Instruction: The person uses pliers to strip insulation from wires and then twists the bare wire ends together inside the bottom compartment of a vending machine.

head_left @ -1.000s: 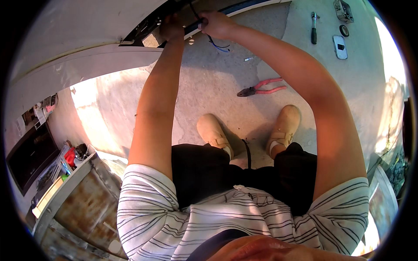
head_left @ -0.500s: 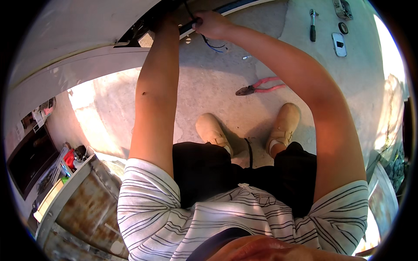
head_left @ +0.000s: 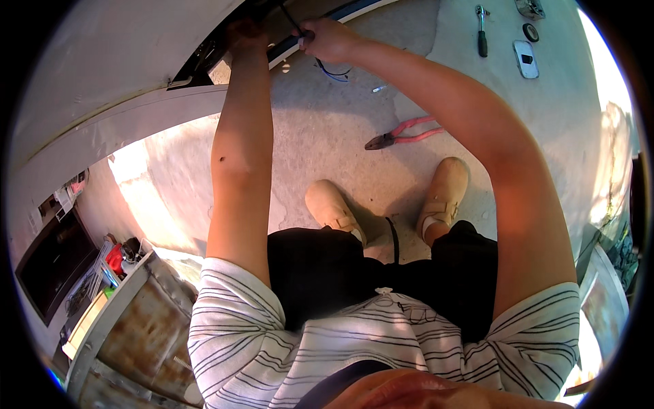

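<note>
At the top of the view, my right hand [head_left: 330, 41] is closed around a black cable [head_left: 293, 19]. Below that fist the cable's loose end splits into thin dark and blue wires [head_left: 335, 73] that curl above the floor. My left hand [head_left: 246, 35] reaches into a dark opening [head_left: 197, 60] in a large white panelled body [head_left: 129, 61]. Shadow hides its fingers, so what they touch does not show. A pair of pliers [head_left: 402, 133] with red handles lies on the concrete floor under my right forearm.
At the upper right lie a ratchet wrench [head_left: 482, 33], a roll of black tape [head_left: 531, 32], a white phone-like object [head_left: 526, 59] and a metal part [head_left: 530, 8]. A rusty metal panel [head_left: 146, 320] stands at the lower left, beside a dark cabinet [head_left: 58, 262].
My left hand has shifted slightly left and down within the opening. My right hand keeps its grip on the cable. The whole view has moved a little.
</note>
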`<state>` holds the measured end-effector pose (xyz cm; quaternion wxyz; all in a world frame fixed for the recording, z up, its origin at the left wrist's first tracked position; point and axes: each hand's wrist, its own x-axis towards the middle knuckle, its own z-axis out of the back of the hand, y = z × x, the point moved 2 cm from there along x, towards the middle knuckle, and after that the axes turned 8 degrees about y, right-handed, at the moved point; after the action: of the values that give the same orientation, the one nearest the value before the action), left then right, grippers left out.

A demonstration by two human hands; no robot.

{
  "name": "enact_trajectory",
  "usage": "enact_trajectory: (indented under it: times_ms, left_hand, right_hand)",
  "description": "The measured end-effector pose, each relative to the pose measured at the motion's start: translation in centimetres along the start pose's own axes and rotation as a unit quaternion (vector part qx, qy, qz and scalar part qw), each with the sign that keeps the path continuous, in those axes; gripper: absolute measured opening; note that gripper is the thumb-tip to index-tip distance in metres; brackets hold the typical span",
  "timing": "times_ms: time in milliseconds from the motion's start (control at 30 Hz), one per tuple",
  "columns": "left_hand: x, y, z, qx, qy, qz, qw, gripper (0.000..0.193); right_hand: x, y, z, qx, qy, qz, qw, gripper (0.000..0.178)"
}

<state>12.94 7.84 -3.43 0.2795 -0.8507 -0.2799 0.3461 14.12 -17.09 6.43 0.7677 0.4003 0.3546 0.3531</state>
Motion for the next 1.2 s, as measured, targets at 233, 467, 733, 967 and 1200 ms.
enact_trajectory:
  times_ms: [233, 467, 733, 967, 1200]
  left_hand:
    - [-2.4, -1.1, -1.5, -0.089, 0.077, 0.016, 0.993, 0.024]
    - [-0.7, -0.7, -2.3, 0.039, 0.002, -0.021, 0.999, 0.023]
    - [-0.9, -0.7, -1.1, 0.013, 0.025, 0.046, 0.999, 0.035]
    - [1.0, -2.8, -0.4, -0.043, 0.009, 0.037, 0.998, 0.03]
    - [2.1, -2.5, -0.7, 0.034, 0.038, 0.081, 0.995, 0.022]
  right_hand:
    - [0.3, -1.4, -0.6, 0.041, -0.014, -0.011, 0.999, 0.029]
    - [0.2, -1.3, -0.5, 0.026, -0.015, -0.02, 0.999, 0.028]
    - [-0.1, -0.6, -0.3, 0.007, -0.011, -0.002, 1.0, 0.029]
    - [-0.2, 1.4, -1.0, 0.013, -0.015, 0.005, 1.0, 0.03]
    - [-0.4, 0.4, -0.6, 0.013, -0.001, -0.007, 1.0, 0.029]
